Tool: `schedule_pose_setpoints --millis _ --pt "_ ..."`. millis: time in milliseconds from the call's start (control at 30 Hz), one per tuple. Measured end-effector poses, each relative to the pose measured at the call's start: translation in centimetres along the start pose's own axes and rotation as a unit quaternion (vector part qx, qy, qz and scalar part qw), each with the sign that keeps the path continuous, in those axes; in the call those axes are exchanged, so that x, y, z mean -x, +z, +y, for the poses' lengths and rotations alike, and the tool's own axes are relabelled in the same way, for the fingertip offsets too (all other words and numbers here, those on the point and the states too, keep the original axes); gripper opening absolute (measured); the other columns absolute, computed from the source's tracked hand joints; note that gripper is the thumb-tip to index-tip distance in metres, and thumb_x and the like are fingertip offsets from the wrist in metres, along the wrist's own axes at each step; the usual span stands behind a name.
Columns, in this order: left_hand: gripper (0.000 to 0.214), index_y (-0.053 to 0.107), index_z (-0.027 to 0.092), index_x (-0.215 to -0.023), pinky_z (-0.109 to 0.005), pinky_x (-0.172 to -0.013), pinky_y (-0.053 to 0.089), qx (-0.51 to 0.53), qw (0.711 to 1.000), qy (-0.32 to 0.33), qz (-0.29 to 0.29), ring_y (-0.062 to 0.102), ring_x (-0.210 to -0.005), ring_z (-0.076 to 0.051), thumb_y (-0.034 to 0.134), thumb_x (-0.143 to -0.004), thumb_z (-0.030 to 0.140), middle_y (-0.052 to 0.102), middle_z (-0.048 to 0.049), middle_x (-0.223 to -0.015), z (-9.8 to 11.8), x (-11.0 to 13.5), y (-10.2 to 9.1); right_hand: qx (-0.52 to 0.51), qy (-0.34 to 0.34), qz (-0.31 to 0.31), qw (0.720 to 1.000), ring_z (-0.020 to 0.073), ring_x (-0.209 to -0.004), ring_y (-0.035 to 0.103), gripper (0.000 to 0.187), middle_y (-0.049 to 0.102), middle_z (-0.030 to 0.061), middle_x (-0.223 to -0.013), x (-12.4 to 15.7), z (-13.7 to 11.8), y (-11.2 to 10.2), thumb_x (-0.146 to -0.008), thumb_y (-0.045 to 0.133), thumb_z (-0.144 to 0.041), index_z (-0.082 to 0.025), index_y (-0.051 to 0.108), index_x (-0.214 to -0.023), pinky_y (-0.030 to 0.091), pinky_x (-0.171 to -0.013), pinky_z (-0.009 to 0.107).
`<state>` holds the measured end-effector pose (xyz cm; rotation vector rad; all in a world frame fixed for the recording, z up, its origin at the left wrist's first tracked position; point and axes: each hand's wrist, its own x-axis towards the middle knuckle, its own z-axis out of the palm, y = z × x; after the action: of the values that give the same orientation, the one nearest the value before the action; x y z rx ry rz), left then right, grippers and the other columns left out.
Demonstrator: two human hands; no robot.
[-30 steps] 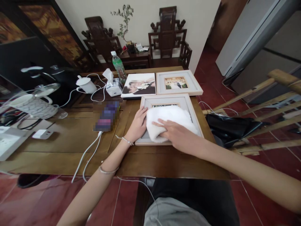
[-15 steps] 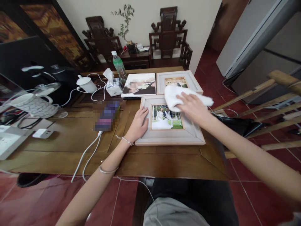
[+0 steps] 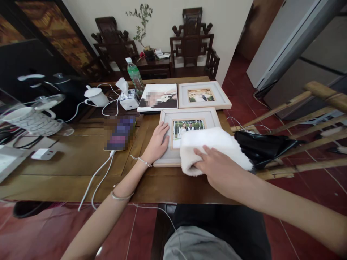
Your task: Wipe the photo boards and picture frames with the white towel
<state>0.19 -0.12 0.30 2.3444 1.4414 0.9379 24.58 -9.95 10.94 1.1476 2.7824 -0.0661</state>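
Observation:
A light-coloured picture frame lies on the table with a photo of two people in it. On its left border rests my left hand, fingers stretched out flat and thumb apart, with a bracelet at the wrist. My right hand has its fingers and thumb closed on a folded, fluffy white cloth. The cloth covers the lower right of the frame and part of the photo, and it overhangs the near edge.
Behind lie a second frame and a photo board. Further left are a tissue box, a green bottle, a lidded white cup, a phone with a cable, and a patterned pitcher. Wooden rails stand right of the table.
My right hand has brought the white cloth from the frame's upper right toward me, down over its lower right corner. My left hand has stayed on the left border.

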Motion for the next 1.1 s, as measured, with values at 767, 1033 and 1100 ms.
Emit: schedule_pose_setpoints --millis 767,1033,1100 --pt "0.047 0.049 0.010 -0.140 -0.053 -0.122 0.026 -0.009 1.000 0.001 -0.022 0.032 -0.147 -0.030 0.042 -0.096 0.024 0.047 -0.0174 -0.150 0.1 -0.2 -0.3 0.057 0.060 -0.001 0.997 0.0488 -0.138 0.037 0.054 0.040 0.0199 -0.155 -4.8 3.6 1.5 -0.080 0.046 0.005 -0.013 0.066 -0.127 0.038 -0.104 0.064" --pt "0.047 0.049 0.010 -0.140 -0.054 -0.122 0.025 -0.006 1.000 0.007 -0.018 0.031 -0.147 -0.030 0.041 -0.096 0.024 0.047 -0.0180 -0.150 0.2 -0.2 -0.3 -0.033 -0.037 -0.051 0.997 0.0371 -0.128 0.052 0.047 0.053 0.0127 -0.146 0.7 -1.0 -1.4 -0.076 0.056 -0.003 -0.020 0.071 -0.117 0.047 -0.102 0.049" --pt "0.047 0.049 0.012 -0.140 -0.055 -0.122 0.025 -0.003 1.000 0.010 -0.016 0.031 -0.147 -0.030 0.042 -0.096 0.025 0.047 -0.0169 -0.150 0.0 -0.2 -0.2 -0.034 -0.024 -0.036 0.998 0.0391 -0.133 0.048 0.054 0.049 0.0136 -0.150 -0.1 -0.7 -0.3 -0.076 0.052 0.000 -0.019 0.068 -0.124 0.045 -0.102 0.055"
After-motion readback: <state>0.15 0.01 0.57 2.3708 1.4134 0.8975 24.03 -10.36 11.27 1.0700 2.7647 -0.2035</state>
